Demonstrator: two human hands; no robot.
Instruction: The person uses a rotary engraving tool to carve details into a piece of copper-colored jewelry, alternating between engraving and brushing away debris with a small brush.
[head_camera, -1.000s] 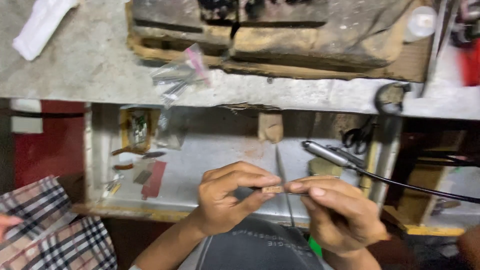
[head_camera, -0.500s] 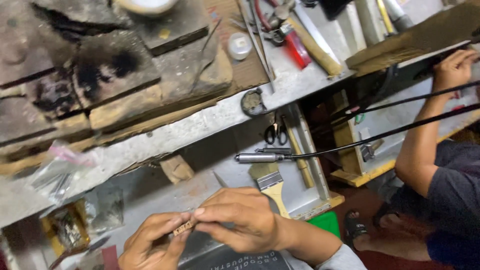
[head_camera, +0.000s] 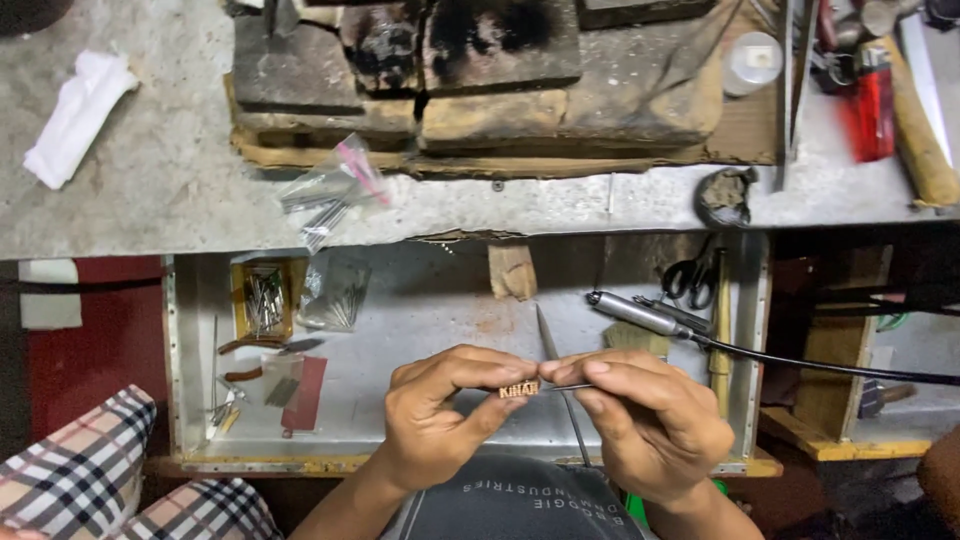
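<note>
A small golden-brown metal nameplate of cut-out letters is held in the air above the open metal drawer tray under the grey stone counter. Its letters form one short, flat strip, lying roughly level.

The left hand has its fingers curled in, thumb and forefinger pinched tight on the left end of the nameplate. The right hand is likewise clenched, its fingers gripping a thin dark metal needle tool whose tip meets the right end of the nameplate.

The nameplate sits between the two hands, just where the fingertips nearly meet. Farther right in the tray lie a silver rotary handpiece with black cable and black-handled scissors.
</note>
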